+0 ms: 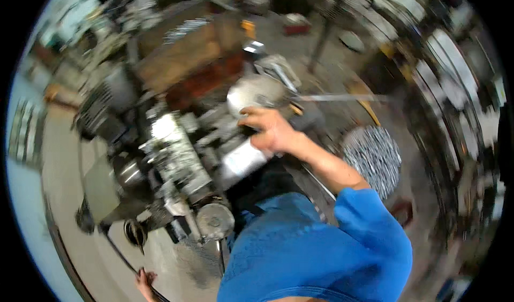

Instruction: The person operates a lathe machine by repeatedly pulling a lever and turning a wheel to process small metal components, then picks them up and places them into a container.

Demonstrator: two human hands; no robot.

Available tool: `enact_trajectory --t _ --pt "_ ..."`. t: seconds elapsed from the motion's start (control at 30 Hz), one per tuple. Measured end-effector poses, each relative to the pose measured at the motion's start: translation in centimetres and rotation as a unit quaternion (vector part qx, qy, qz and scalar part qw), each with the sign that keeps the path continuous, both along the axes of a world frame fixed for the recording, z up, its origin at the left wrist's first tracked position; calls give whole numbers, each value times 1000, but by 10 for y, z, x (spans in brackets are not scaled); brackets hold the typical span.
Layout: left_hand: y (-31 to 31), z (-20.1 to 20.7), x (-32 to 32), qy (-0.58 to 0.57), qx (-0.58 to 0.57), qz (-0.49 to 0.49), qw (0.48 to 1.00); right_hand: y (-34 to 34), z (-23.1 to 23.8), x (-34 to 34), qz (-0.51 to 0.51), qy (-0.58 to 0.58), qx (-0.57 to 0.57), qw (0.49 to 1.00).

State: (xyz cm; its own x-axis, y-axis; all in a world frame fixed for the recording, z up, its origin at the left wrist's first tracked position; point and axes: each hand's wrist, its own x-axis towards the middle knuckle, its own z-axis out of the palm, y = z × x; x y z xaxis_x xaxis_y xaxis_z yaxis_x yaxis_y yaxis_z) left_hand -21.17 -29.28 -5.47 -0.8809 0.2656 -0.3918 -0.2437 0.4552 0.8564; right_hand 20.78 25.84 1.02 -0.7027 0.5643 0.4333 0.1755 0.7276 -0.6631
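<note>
My right hand (273, 132) reaches forward over the machine, thumb and fingers apart, with nothing visible in them. Its fingertips overlap the near edge of a round silvery metal dish (254, 92); whether they touch it, I cannot tell. Beneath the thumb is a pale, blurred rectangular piece (243, 161). Far down on the left, my left hand (145, 281) is beside a thin black cable or rod (122, 256). Its fingers are small and smeared, so a grip is not clear. The metal-working machine (179, 152), with a round handwheel (215, 221), stands between my hands.
A round container of small shiny metal pieces (373, 160) sits on the floor to the right. Beyond the machine is a brown wooden box (182, 50) with shiny pieces on top. A motor (110, 101) is at the left, and a red box (296, 24) farther back. Long stock crowds the right.
</note>
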Motion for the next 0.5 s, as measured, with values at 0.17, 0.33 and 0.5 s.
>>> enact_trajectory --t 0.17,0.33,0.5 --pt "19 -12 -10 -3 -115 -4 993 35 -103 237 -412 -98 -112 899" --pt "44 -17 -16 69 -244 -44 966 2 -179 381 -549 -394 -169 718" --pt "44 -17 -13 163 -373 -79 910 -8 -184 332 -441 -434 -204 759"
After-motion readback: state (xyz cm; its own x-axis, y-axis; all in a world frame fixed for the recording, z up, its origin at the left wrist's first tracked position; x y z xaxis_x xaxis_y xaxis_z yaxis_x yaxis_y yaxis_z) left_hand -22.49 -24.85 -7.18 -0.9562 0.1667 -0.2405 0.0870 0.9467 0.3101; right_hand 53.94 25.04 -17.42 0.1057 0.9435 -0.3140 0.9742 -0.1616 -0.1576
